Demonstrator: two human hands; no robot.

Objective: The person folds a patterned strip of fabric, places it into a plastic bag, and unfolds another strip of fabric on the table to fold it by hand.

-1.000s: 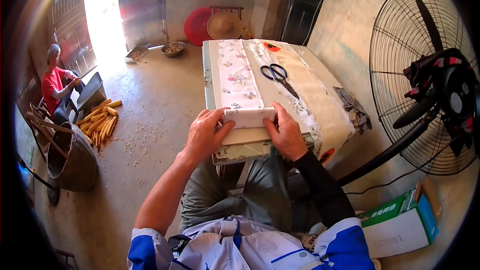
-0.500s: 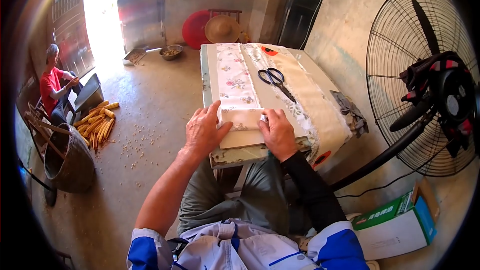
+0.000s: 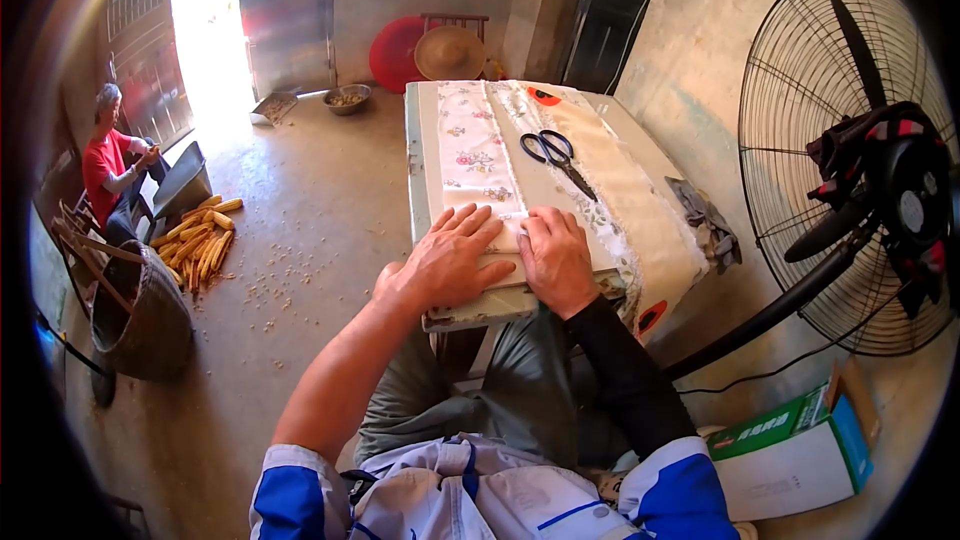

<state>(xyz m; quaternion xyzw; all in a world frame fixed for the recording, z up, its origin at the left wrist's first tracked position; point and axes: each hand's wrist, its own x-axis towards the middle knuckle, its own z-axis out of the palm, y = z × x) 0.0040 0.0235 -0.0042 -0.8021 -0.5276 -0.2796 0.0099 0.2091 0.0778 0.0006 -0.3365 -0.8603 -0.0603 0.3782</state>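
A strip of white floral fabric (image 3: 468, 145) runs lengthwise along the table, its near end folded over. My left hand (image 3: 447, 256) lies flat on that folded end, fingers stretched out and pointing away from me. At the right edge of the fold, my right hand (image 3: 558, 258) has its fingers curled and pinches the fabric; the fingertips are partly hidden. Beyond my right hand lies a pair of black-handled scissors (image 3: 552, 152), blades towards me. A cream cloth with lacy floral edging (image 3: 620, 175) covers the table's right side.
A standing fan (image 3: 850, 160) is close on the right, above a green-and-white carton (image 3: 790, 460). A grey rag (image 3: 706, 225) hangs at the table's right edge. To the left, a person in red (image 3: 115, 165) sits by corn cobs (image 3: 203, 240) and a woven basket (image 3: 145, 315).
My left hand has moved right and forward from the fabric's left edge to lie flat on the fold. My right hand stays at the right edge, nearly unmoved.
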